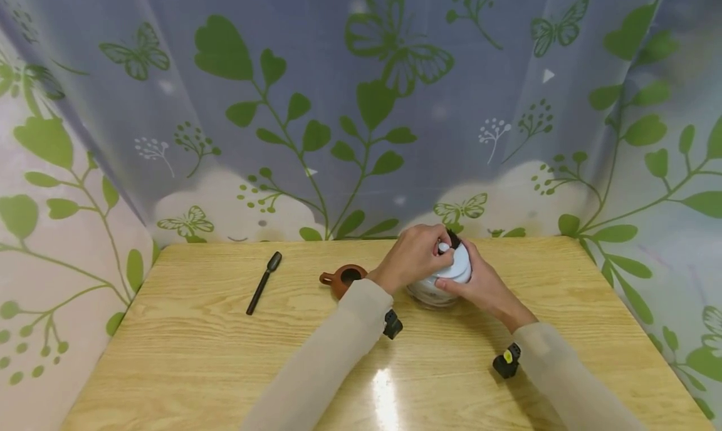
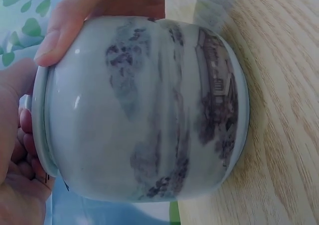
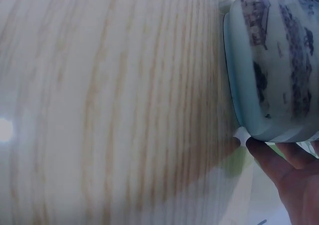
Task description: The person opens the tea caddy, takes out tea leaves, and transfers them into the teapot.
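A round, pale ceramic jar (image 2: 114, 120) with a dark landscape painted on its side stands on the table. Its flat lid (image 1: 458, 269) has a small round knob (image 1: 444, 247) on top. My left hand (image 1: 414, 254) reaches over the lid and pinches the knob. With thumb and fingers spread round the jar's right side just below the lid, my right hand (image 1: 486, 284) grips it. In the right wrist view, the right fingers (image 3: 269, 160) lie along the jar's wall. A small dark piece (image 1: 454, 238) shows behind the knob, partly covered by the fingers.
A small brown clay pot (image 1: 338, 282) with a stub handle and open top sits left of the jar, partly behind my left sleeve. Farther left lies a black spoon (image 1: 262, 284). The wooden table (image 1: 186, 356) ends at a patterned curtain (image 1: 316, 105).
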`<state>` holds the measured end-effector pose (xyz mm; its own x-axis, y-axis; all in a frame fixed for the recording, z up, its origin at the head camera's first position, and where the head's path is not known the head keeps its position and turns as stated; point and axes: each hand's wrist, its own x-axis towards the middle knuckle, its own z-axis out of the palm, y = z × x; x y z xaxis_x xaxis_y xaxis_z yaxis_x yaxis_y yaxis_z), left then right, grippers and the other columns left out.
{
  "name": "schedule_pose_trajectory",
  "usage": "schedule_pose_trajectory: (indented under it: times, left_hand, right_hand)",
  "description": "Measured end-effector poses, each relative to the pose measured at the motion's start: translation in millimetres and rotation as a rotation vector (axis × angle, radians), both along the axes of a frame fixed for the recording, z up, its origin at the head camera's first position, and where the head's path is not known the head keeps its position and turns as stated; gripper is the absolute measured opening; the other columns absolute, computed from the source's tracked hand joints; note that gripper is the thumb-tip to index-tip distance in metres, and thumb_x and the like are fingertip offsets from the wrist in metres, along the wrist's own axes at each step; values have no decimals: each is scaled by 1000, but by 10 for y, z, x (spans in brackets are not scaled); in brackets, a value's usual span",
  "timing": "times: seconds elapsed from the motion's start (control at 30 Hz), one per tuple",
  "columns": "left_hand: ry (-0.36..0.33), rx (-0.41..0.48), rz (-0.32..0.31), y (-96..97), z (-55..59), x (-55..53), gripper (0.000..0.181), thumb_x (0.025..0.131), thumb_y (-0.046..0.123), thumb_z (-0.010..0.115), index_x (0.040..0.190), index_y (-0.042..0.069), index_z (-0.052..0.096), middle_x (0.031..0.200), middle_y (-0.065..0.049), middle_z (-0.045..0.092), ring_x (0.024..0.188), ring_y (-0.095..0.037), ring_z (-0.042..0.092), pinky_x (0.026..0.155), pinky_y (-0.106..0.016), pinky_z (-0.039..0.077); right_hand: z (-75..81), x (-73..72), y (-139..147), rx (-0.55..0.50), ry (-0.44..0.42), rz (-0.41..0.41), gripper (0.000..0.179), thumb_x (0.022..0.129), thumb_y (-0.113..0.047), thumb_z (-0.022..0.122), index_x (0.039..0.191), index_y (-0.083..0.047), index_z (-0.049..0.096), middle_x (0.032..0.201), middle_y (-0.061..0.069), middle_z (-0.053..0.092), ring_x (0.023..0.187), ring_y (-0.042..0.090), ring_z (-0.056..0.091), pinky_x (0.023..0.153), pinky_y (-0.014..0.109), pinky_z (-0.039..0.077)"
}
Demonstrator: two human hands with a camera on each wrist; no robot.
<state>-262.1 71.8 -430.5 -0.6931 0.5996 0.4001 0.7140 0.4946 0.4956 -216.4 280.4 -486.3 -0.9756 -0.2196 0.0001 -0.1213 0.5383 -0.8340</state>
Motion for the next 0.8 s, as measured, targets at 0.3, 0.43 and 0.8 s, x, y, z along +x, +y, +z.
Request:
schedule_pose_trajectory:
  times: [0.3,0.43,0.8]
  left_hand:
    - [30,10,17,13,-15,5,10,100,18,72,107,12,75,87,2,70,75,-8,57,68,-18,45]
    - [-30,-1,8,0,33,-12,11,100,18,71,108,12,75,85,3,70,71,-7,57,66,-16,45]
    - [-63,-28,21,7,76,0,11,100,17,71,108,12,76,84,4,70,69,-6,57,65,-16,44]
  right_hand:
    - [-5,-4,3,-20,2,15,110,99,-39,82,176,-15,8,164,22,46,132,37,64,104,51,56]
    - [-21,-6,-5,-32,4,23,109,100,-39,81,176,-15,7,165,21,44,133,37,63,104,50,55]
    - [-43,-18,3,-64,13,49,102,101,-36,80,175,-19,12,163,16,47,133,34,64,105,49,55]
